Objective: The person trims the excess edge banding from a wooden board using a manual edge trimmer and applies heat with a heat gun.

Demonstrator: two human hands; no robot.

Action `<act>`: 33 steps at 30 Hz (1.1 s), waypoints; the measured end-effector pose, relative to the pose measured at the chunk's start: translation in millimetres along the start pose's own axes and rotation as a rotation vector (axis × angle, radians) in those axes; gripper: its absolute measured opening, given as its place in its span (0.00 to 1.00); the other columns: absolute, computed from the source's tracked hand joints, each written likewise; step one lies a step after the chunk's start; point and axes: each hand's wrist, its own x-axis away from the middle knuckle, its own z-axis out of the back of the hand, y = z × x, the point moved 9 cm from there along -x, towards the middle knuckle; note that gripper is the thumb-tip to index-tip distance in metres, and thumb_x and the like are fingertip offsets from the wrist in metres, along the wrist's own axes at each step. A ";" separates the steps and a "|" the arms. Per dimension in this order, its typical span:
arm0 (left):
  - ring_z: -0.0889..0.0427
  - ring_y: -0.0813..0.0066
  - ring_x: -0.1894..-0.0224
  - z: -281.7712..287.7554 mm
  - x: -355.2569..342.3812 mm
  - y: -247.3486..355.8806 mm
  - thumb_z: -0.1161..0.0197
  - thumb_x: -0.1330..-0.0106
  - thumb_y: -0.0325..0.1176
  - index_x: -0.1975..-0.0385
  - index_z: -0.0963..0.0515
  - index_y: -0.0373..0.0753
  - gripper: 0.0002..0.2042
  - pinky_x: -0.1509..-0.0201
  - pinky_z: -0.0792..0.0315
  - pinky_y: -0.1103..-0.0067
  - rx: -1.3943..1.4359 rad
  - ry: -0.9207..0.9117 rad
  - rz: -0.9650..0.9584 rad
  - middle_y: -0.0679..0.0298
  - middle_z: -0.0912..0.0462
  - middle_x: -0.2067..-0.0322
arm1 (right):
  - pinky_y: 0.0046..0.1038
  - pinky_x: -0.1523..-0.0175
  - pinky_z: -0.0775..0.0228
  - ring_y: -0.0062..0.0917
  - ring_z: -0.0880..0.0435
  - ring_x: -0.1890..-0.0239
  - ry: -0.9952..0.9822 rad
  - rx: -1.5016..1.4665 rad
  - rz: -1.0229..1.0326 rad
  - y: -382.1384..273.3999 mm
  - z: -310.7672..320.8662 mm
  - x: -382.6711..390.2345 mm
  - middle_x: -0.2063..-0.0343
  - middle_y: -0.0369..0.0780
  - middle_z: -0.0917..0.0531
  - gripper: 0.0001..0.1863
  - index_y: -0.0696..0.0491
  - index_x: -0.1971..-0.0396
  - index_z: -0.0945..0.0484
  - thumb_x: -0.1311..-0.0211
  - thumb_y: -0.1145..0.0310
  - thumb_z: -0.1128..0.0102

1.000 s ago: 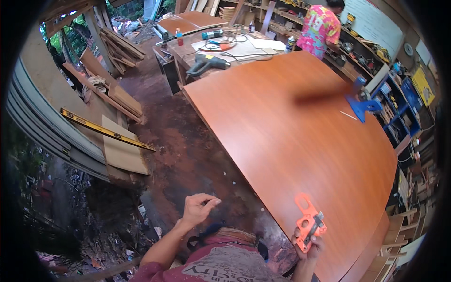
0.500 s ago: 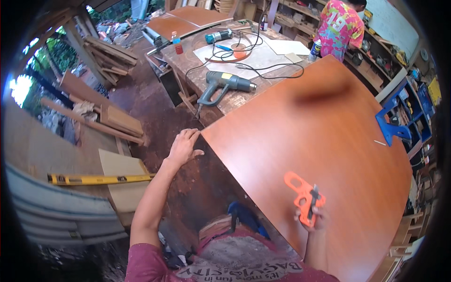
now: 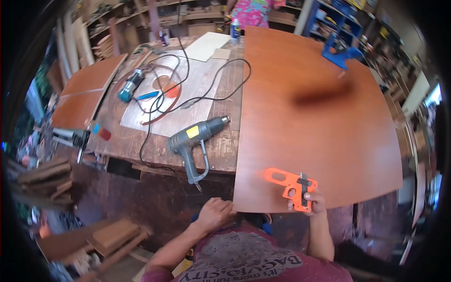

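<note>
A large reddish-brown wood panel (image 3: 291, 136) lies flat in front of me, overlapping the workbench's right side. At its near left corner is my left hand (image 3: 216, 214), fingers curled against the edge; the fingertips are partly hidden. My right hand (image 3: 314, 202) grips an orange edge trimmer (image 3: 300, 188) with a black metal piece on it, held over the panel's near edge. Left of the panel a dark grey heat gun (image 3: 190, 141) rests on the bench.
On the workbench (image 3: 221, 152) are a teal power tool (image 3: 130, 86), a looped black cord (image 3: 225, 97), a blue marker (image 3: 148, 95) and a spray can (image 3: 235, 29). A blue tool (image 3: 340, 56) sits on the panel's far right. Another person (image 3: 251, 14) stands beyond.
My view has turned right, so the panel now points away from me. The left hand stays at the panel's corner, its thumb no longer spread. The trimmer remains in my right hand, now nearer the edge.
</note>
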 end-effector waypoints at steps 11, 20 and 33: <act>0.21 0.45 0.41 41.1 -88.6 -52.8 0.30 0.35 0.43 0.48 0.18 0.33 0.22 0.34 0.28 0.58 0.382 -0.488 -0.011 0.49 0.16 0.45 | 0.43 0.56 0.17 0.49 0.10 0.59 0.813 0.389 0.027 110.3 -116.2 174.9 0.54 0.55 0.14 0.25 0.60 0.37 0.28 0.31 0.67 0.41; 0.58 0.31 0.19 -103.5 -122.4 34.8 0.24 0.50 0.65 0.23 0.44 0.33 0.60 0.23 0.56 0.35 -0.019 -0.883 -0.538 0.34 0.53 0.23 | 0.49 0.57 0.24 0.58 0.15 0.63 0.820 1.089 -0.351 169.7 -141.2 75.1 0.71 0.59 0.17 0.16 0.59 0.48 0.21 0.32 0.70 0.41; 0.65 0.34 0.18 -115.9 -117.7 34.1 0.21 0.56 0.63 0.20 0.48 0.34 0.65 0.23 0.67 0.33 0.082 -0.884 -0.750 0.37 0.59 0.20 | 0.56 0.49 0.24 0.60 0.15 0.59 0.949 1.146 -0.659 145.2 -129.7 6.2 0.69 0.61 0.15 0.15 0.59 0.53 0.21 0.34 0.67 0.42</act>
